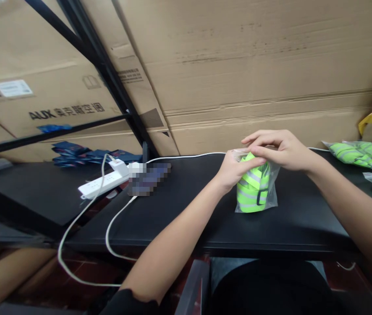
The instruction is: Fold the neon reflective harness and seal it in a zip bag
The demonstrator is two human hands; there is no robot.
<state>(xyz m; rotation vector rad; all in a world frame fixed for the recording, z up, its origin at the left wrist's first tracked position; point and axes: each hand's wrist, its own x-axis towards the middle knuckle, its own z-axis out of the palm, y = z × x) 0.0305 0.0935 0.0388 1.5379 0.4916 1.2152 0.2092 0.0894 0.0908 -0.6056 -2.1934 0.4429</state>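
My left hand (pixel 236 170) grips the top of a clear plastic bag (pixel 272 188) while my right fingers (pixel 261 138) pinch its mouth. The folded green reflective vest (pixel 253 192) sits inside, upright on the black desk (pixel 179 188); that gathered opening needs both hands.

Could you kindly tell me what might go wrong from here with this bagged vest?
The clear plastic bag stands on the black table with its weight high, so it could tip over if let go. The left hand and right hand are both on its thin, probably slippery film, which could slide from their grasp. The neon reflective vest looks bulky inside, so it might strain or tear the film.
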